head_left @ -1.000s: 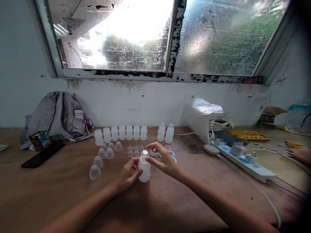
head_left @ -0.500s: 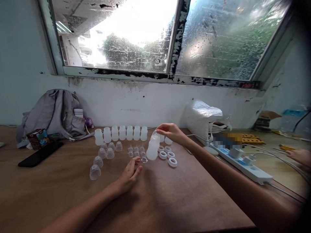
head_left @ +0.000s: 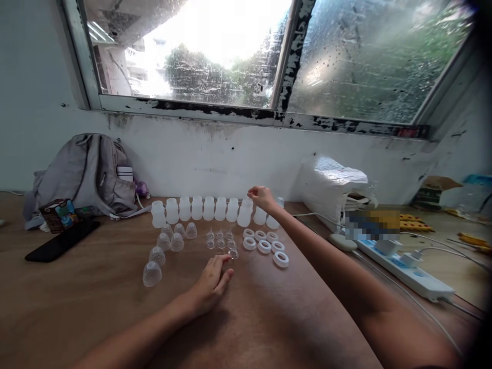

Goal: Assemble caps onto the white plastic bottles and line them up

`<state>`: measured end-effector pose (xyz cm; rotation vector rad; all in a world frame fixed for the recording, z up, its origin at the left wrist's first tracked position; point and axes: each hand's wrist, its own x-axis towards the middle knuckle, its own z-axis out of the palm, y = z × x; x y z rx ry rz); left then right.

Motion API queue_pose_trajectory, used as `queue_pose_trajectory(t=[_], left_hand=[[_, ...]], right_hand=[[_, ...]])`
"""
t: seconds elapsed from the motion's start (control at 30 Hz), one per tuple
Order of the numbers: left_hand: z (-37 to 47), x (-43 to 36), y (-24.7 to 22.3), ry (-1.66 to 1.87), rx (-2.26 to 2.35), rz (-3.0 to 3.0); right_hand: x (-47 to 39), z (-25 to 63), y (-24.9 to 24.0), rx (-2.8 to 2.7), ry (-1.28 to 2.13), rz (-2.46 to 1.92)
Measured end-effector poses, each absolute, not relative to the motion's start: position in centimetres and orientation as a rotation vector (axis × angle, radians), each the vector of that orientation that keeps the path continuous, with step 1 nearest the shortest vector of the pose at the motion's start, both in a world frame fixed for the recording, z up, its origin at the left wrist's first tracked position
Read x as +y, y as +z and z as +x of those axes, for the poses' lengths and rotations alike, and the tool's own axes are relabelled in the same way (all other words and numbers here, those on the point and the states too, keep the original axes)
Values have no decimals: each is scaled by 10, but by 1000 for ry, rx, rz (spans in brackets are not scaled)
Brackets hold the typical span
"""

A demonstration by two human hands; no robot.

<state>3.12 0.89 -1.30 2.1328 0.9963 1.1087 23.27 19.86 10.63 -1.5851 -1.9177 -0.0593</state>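
Observation:
My right hand point(head_left: 263, 197) reaches to the back row, thumb and fingertips pinched at the rim of a frosted white baby bottle point(head_left: 245, 214). That bottle is upright, slightly forward of the other frosted bottles point(head_left: 197, 207) lined up along the wall. My left hand point(head_left: 213, 279) rests on the table with fingers stretched out. Its fingertips are at the nearest clear bottle nipple point(head_left: 233, 253); whether they touch it I cannot tell. Several more nipples point(head_left: 220, 241) stand behind. White collar rings point(head_left: 264, 247) lie to the right, and clear dome caps point(head_left: 152, 274) are on the left.
A grey backpack point(head_left: 88, 174), a small box point(head_left: 59, 215) and a black phone point(head_left: 63, 241) occupy the left side. To the right are a white bag point(head_left: 326, 192), a power strip point(head_left: 407, 271) with cables, and yellow items point(head_left: 415, 223).
My right hand has carried the bottle back and set it upright in the row. The left hand keeps nearly the same place. The view has shifted slightly; the other person's hand at right is gone.

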Motion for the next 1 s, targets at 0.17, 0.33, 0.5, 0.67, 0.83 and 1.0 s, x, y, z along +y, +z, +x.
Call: queue_pose_trajectory(t=[0.17, 0.33, 0.5, 0.67, 0.83, 1.0], left_hand=[[31, 9, -12, 1061, 1012, 2179], [31, 7, -11, 998, 1027, 2249], [31, 5, -9, 921, 1065, 2348], [32, 4, -7, 883, 1158, 2435], [33, 8, -7, 835, 1238, 2540], [30, 26, -5, 845, 1272, 2631]], right_hand=[[214, 234, 98, -1985, -163, -1619], [218, 236, 88, -2046, -305, -1622], [220, 240, 83, -2058, -410, -1680], [220, 244, 80, -2056, -485, -1720], [218, 247, 83, -2068, -542, -1688], [195, 244, 90, -2031, -612, -1577]])
